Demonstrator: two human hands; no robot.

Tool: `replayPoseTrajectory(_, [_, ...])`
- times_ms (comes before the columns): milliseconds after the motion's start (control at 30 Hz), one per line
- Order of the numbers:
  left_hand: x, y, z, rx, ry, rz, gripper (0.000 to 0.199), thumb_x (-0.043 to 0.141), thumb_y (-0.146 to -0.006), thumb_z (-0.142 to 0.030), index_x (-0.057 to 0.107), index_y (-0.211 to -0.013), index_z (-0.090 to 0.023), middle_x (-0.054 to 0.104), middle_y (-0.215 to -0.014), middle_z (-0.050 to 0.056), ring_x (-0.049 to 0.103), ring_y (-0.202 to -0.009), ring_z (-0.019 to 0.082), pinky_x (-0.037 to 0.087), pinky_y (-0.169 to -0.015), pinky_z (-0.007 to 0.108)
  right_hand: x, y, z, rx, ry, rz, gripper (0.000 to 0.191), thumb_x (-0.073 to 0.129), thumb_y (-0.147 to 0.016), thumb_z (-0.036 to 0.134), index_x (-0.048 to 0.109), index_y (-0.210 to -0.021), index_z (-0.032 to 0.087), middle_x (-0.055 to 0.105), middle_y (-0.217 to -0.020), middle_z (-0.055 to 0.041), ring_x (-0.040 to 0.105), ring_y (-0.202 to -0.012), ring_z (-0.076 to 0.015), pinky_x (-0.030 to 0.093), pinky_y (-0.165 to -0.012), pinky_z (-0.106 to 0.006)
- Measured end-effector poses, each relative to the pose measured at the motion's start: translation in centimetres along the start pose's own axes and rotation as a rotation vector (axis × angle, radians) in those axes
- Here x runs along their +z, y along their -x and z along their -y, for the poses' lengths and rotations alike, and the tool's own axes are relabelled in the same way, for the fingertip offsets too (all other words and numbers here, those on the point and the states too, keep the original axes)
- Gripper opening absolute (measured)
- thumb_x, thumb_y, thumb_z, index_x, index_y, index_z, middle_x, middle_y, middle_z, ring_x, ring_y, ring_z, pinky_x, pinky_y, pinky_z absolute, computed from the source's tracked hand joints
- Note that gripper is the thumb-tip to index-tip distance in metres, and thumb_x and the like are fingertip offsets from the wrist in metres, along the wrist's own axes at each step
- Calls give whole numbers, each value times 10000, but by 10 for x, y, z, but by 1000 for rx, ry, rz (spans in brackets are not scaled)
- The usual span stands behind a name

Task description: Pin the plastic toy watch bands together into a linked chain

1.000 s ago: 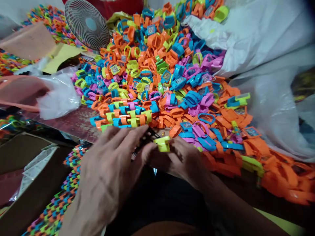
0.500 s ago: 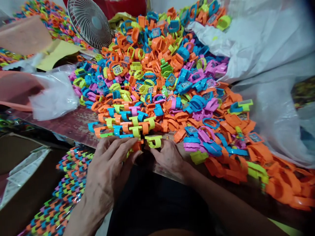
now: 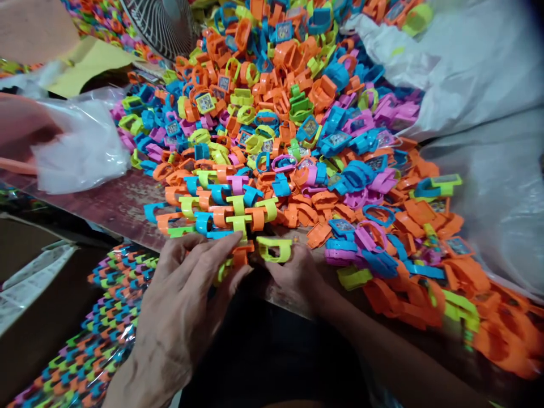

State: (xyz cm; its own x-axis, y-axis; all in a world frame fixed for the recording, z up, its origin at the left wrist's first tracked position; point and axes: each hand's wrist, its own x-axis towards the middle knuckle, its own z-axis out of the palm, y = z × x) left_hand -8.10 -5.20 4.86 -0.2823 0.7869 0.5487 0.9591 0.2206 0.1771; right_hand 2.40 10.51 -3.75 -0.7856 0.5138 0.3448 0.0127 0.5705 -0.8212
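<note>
Toy watches of orange, blue, yellow and pink plastic lie in neat rows at the table's front edge. My left hand is closed at the near end of these rows, with an orange toy watch between thumb and fingers; a yellow piece shows beneath its fingers. Just to the right, my right hand pinches a yellow toy watch, held a little apart from the orange one. Its fingertips are partly hidden behind the yellow watch.
A large loose pile of toy watches spreads behind and to the right. A fan stands at the back left, a clear plastic bag at left, white sacks at right. Below left are a cardboard box and packed watches.
The view has shifted closer and slightly down. My hands keep their holds; the yellow watch in my right hand sits slightly farther from the row.
</note>
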Motion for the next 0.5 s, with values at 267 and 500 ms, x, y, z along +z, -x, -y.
replayPoseTrajectory(267, [0,2,2,-4,-2,-1,402,624,-893,-297,531,-1262,-167,674,-1005,56,535,-957,221,456,-870,321,3,0,3,-112,208,10,47,677,-789,120,699,-821,145,713,-794,-74,666,-747,-197,515,-702,-268])
replayPoseTrajectory(500, [1,1,3,-16,-1,6,407,632,-886,-295,536,-1266,-188,673,-979,41,547,-940,213,462,-872,321,-1,0,0,-15,118,-67,117,634,-810,146,742,-817,189,739,-823,-41,682,-726,-169,521,-678,-235])
